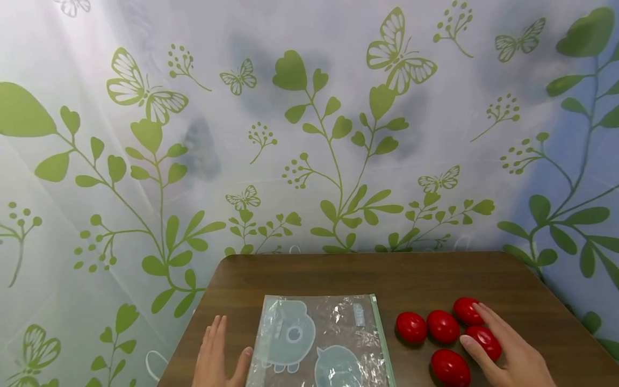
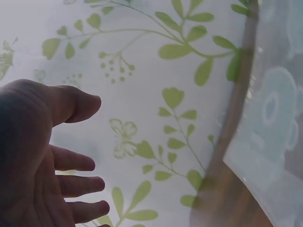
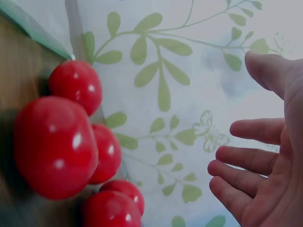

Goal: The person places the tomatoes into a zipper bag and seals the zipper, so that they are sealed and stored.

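Left hand [image 1: 215, 355] (one): fingers extended, thumb spread away from them, nothing gripped. Directly right of this hand lies one clear plastic bag [image 1: 335, 318]; its left edge is just beside the thumb, and contact cannot be determined. The bag lies flat on the table [image 1: 367, 273], whose brown top shows through the film. Two pale-blue printed figures [image 1: 337, 365] are visible. One green strip [image 1: 383, 344] forms the edge farthest from the left hand and runs lengthwise, near to far.

Right of the bag are five glossy red ovoids [image 1: 411, 328], grouped to the left of and beneath the right hand [image 1: 517, 357]. Two lie in line left of its fingers; one is at the fingertips; one is between thumb and fingers; one is nearer, left of the thumb. The nearest ovoid's long axis slants from far left to near right. Right hand (one): fingers extended, thumb apart; contact cannot be confirmed.
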